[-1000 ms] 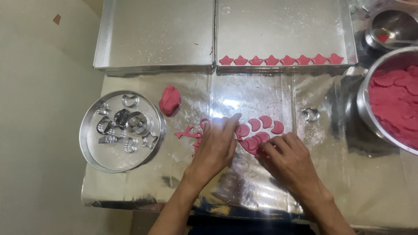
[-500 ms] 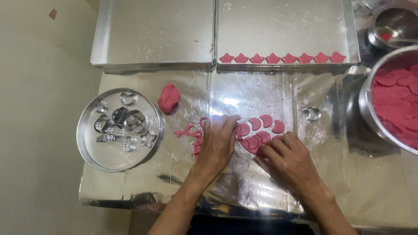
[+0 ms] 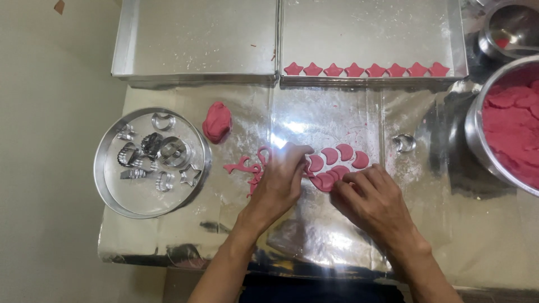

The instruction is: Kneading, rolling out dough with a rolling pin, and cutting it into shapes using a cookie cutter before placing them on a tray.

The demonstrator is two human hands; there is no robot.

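Dough cutouts (image 3: 337, 160), pink crescents, clustered mid-table on foil (image 3: 438, 235). Left hand (image 3: 281, 182) flat over cluster's left edge, fingers loosely curled, touching scraps (image 3: 247, 167). Right hand (image 3: 373, 199) pinching lower cutout with fingertips. Dough ball (image 3: 217, 121) upper left; cutter plate (image 3: 151, 163) beside it; star row on tray (image 3: 368, 33).

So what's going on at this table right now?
A person works pink dough on a foil-covered table. Both hands, the left hand and the right hand, rest on a cluster of cut crescent pieces, with dough scraps beside them. A row of pink star shapes lines the right tray. Metal cutters sit in a round tin.
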